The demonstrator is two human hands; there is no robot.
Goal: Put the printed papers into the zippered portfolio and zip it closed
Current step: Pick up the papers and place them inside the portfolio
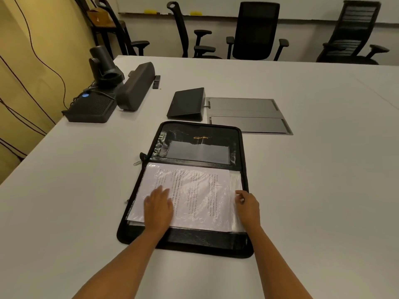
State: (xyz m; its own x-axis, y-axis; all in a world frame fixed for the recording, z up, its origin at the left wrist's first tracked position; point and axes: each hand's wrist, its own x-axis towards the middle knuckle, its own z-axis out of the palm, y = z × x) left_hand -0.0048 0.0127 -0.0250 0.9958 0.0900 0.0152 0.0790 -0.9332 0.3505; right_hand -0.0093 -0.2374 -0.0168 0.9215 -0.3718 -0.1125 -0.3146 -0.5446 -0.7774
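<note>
At 6 o'clock on the white table (64, 212), nearest: zippered portfolio (190, 241) lying open and flat. In its near half, printed papers (200, 197) with text running sideways, seemingly under a glossy clear sleeve. Pressing on their left part with the left hand (158, 207), fingers straight and together. Pinching their edge at 3 o'clock with the right hand (248, 205), fingers curled against the thumb. At 9 o'clock of the fold, zipper pull (138, 162) sticking out over the table. Just beyond the far cover at 12 o'clock, a dark wedge-shaped tablet (187, 104); at 1 o'clock, a grey metal hatch (248, 115). Farther, at 10 to 11 o'clock: black box (92, 108) with a blue light, speaker bar (136, 87), camera (103, 63), small remote (156, 82). Farthest, black office chairs (257, 31) by the wall.
</note>
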